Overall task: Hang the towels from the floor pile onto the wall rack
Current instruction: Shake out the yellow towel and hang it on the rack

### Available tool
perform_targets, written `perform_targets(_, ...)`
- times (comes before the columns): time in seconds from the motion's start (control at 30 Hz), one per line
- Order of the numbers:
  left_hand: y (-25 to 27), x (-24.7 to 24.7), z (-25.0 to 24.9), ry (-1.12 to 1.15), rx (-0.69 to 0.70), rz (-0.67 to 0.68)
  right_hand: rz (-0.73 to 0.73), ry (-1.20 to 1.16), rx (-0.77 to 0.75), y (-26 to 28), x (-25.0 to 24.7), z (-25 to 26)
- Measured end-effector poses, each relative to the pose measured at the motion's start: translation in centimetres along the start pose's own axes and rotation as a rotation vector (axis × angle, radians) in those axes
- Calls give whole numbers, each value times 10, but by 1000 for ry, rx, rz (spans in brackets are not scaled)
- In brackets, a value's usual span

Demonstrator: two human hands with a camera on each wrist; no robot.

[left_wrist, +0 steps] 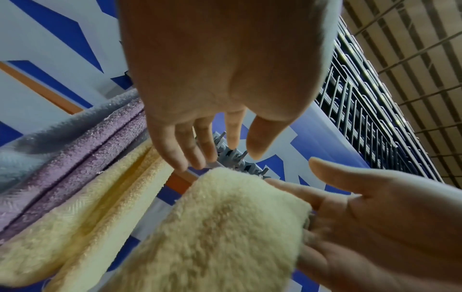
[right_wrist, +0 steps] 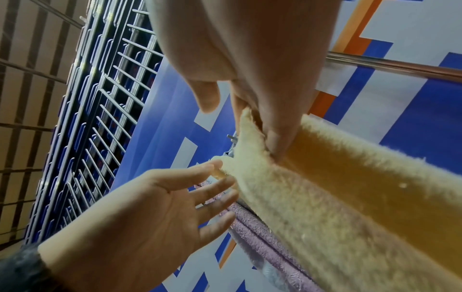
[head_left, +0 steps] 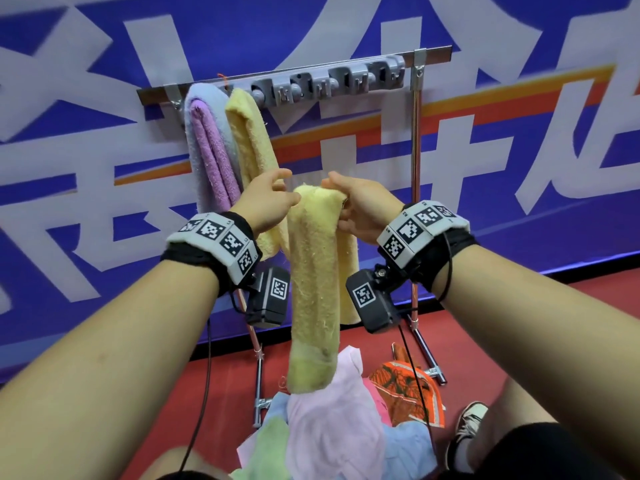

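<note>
A folded yellow towel (head_left: 313, 271) hangs doubled over the fingers of my right hand (head_left: 341, 199), which holds it at the fold in front of the wall rack (head_left: 311, 85). In the right wrist view those fingers (right_wrist: 277, 136) dig into the towel (right_wrist: 312, 197) while the thumb stands free. My left hand (head_left: 277, 190) is beside it with relaxed, spread fingers; its fingertips (right_wrist: 216, 168) touch the towel's top edge. A lilac and grey-blue towel (head_left: 207, 143) and another yellow towel (head_left: 249, 140) hang at the rack's left end.
The floor pile (head_left: 329, 410) of pink, green and blue towels lies below my hands on the red floor, with an orange patterned cloth (head_left: 405, 386) beside it. Grey hooks (head_left: 349, 83) to the right on the rack are bare. A metal stand pole (head_left: 416, 150) rises at the right.
</note>
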State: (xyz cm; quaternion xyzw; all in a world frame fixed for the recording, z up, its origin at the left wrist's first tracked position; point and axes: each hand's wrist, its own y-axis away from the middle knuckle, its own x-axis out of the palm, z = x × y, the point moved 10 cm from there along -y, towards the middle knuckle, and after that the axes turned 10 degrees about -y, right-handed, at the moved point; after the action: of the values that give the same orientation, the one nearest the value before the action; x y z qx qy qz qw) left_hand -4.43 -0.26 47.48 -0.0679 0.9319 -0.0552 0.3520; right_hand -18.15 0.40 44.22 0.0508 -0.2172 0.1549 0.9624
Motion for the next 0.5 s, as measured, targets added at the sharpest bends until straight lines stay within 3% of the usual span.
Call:
perform_targets(0.1, 10, 8, -1, 63, 7, 25, 50, -153, 20, 0, 9, 2)
perform_targets(0.37, 41, 57, -5, 213, -39, 296, 131, -362, -13, 0, 32, 21)
perform_targets(0.5, 39, 61, -14, 282, -25, 253, 182, -398, -38, 1, 36, 32)
